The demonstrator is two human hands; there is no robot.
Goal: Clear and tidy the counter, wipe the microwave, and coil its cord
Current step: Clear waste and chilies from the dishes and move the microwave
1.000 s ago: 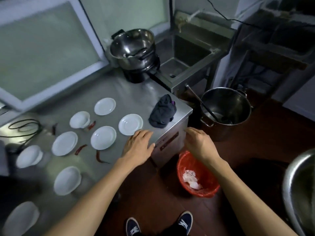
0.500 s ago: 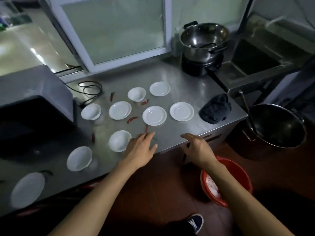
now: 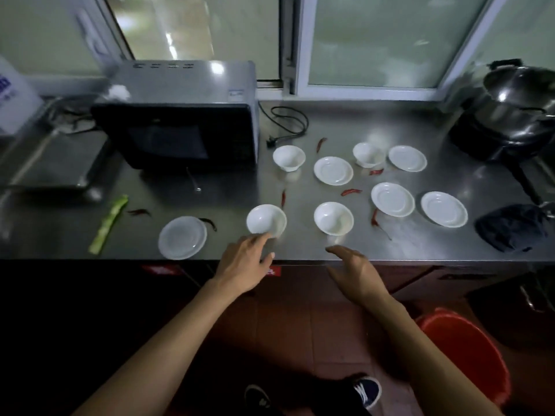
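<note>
A steel counter (image 3: pixel 420 244) carries several white bowls and saucers, with dried red chillies (image 3: pixel 350 192) scattered among them. The microwave (image 3: pixel 183 115) stands at the back left, its black cord (image 3: pixel 289 123) lying loose beside it. My left hand (image 3: pixel 244 262) hovers at the counter's front edge, fingers relaxed, its tips near a white bowl (image 3: pixel 266 220). My right hand (image 3: pixel 354 270) is open at the edge, below another bowl (image 3: pixel 333 218). A dark cloth (image 3: pixel 513 228) lies bunched at the right end.
A green vegetable strip (image 3: pixel 108 225) lies at the front left beside a saucer (image 3: pixel 182 237). A metal tray (image 3: pixel 51 163) sits left of the microwave. A steel pot on a cooker (image 3: pixel 516 112) stands at the back right. A red bin (image 3: pixel 468 352) is on the floor.
My view has swung left, bringing the microwave and the counter's left part into sight. Both hands have shifted left along the front edge and still hold nothing.
</note>
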